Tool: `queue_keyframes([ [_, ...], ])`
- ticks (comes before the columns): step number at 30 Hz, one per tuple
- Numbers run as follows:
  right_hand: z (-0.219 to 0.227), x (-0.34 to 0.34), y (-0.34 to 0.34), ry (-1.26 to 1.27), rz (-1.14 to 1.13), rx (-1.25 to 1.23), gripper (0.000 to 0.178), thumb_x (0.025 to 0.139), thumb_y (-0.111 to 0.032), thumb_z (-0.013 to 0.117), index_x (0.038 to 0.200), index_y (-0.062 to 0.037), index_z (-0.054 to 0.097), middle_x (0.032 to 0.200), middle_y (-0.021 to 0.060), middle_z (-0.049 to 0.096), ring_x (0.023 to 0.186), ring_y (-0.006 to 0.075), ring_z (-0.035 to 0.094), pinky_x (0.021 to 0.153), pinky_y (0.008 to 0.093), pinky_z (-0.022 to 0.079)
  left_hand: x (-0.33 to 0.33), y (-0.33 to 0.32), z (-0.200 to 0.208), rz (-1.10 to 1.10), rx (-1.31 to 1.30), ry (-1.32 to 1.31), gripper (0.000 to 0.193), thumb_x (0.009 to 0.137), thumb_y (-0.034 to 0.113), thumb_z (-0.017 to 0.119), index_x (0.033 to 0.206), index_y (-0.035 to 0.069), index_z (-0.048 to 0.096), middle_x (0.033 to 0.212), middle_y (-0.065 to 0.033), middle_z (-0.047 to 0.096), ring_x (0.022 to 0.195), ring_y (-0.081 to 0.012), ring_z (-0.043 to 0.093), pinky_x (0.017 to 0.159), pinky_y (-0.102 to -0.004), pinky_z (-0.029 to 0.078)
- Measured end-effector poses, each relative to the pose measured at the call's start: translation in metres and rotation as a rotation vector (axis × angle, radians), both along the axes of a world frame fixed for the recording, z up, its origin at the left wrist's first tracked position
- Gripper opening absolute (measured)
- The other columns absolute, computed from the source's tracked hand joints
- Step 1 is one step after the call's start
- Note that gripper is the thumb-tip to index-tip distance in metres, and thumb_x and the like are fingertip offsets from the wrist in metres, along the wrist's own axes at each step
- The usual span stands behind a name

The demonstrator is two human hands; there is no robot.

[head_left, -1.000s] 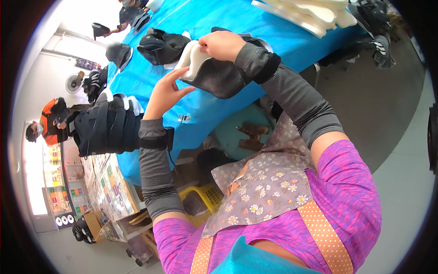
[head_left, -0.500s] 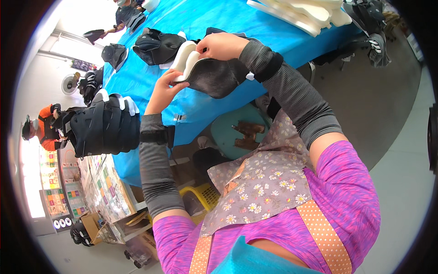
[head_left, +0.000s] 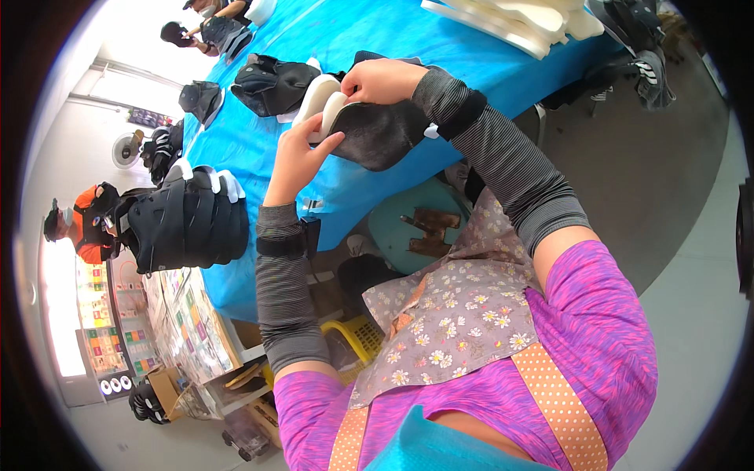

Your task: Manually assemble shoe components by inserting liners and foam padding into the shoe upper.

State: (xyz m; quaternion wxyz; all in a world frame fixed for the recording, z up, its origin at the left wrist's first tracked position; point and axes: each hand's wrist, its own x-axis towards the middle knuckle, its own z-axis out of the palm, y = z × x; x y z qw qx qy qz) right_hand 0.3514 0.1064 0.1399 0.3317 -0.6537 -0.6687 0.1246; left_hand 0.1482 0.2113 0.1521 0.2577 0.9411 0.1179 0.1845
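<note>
I hold a black fabric cap (head_left: 375, 135) over the front edge of the blue-covered table, its dark crown hanging toward me. Curved white brim inserts (head_left: 316, 97) show along its left side. My left hand (head_left: 300, 155) pinches the cap's edge and the white piece between thumb and fingers. From the right, my right hand (head_left: 385, 81) grips the upper edge with bent fingers beside the white insert. What its fingertips touch inside is hidden. Just behind lies another black cap (head_left: 275, 85) with a white edge.
A nested stack of black caps (head_left: 184, 224) with white brims stands at the left. White curved pieces (head_left: 503, 20) are piled on the blue table cover (head_left: 345, 35) at the far right. A yellow basket (head_left: 361, 337) and a teal stool (head_left: 393, 235) are below. Other people work at far left.
My left hand has shifted right and slightly up along the cap's edge, closer to my right hand. My right hand has stayed nearly in place.
</note>
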Motion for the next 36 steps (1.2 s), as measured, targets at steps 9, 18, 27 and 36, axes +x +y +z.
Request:
queue_keyframes([
  [9, -0.009, 0.005, 0.002, 0.066, -0.028, 0.063, 0.022, 0.085, -0.015, 0.062, 0.105, -0.0052, 0.066, 0.088, 0.0110, 0.068, 0.083, 0.0238, 0.064, 0.075, 0.0327, 0.049, 0.001, 0.004, -0.013, -0.015, 0.091, -0.013, 0.034, 0.081, 0.017, 0.071, 0.107, -0.005, 0.063, 0.089, -0.0116, 0.064, 0.081, -0.0165, 0.059, 0.073, -0.0282, 0.046],
  [18, -0.014, 0.010, -0.001, 0.167, 0.062, -0.015, 0.021, 0.080, -0.009, 0.064, 0.099, -0.0018, 0.069, 0.090, 0.0126, 0.069, 0.080, 0.0217, 0.065, 0.075, 0.0302, 0.051, -0.003, 0.003, -0.011, -0.001, 0.068, 0.031, 0.034, 0.080, 0.017, 0.072, 0.107, -0.004, 0.064, 0.088, -0.0124, 0.065, 0.080, -0.0174, 0.059, 0.072, -0.0289, 0.046],
  [27, -0.021, 0.014, -0.011, 0.325, 0.121, 0.002, 0.022, 0.082, -0.010, 0.064, 0.100, 0.0010, 0.068, 0.088, 0.0094, 0.070, 0.079, 0.0155, 0.064, 0.076, 0.0268, 0.050, 0.008, -0.022, 0.002, -0.105, 0.011, -0.187, 0.048, 0.078, 0.031, 0.070, 0.113, -0.001, 0.062, 0.096, -0.0180, 0.066, 0.099, -0.0285, 0.060, 0.095, -0.0382, 0.040],
  [36, -0.030, 0.023, -0.016, 0.679, 0.245, -0.024, 0.013, 0.086, -0.010, 0.060, 0.095, -0.0023, 0.062, 0.090, 0.0031, 0.065, 0.084, 0.0117, 0.061, 0.078, 0.0248, 0.051, 0.037, -0.039, -0.008, 0.129, -0.035, -0.132, 0.026, 0.081, 0.016, 0.070, 0.095, -0.006, 0.066, 0.076, -0.0041, 0.066, 0.070, -0.0071, 0.057, 0.064, -0.0229, 0.045],
])
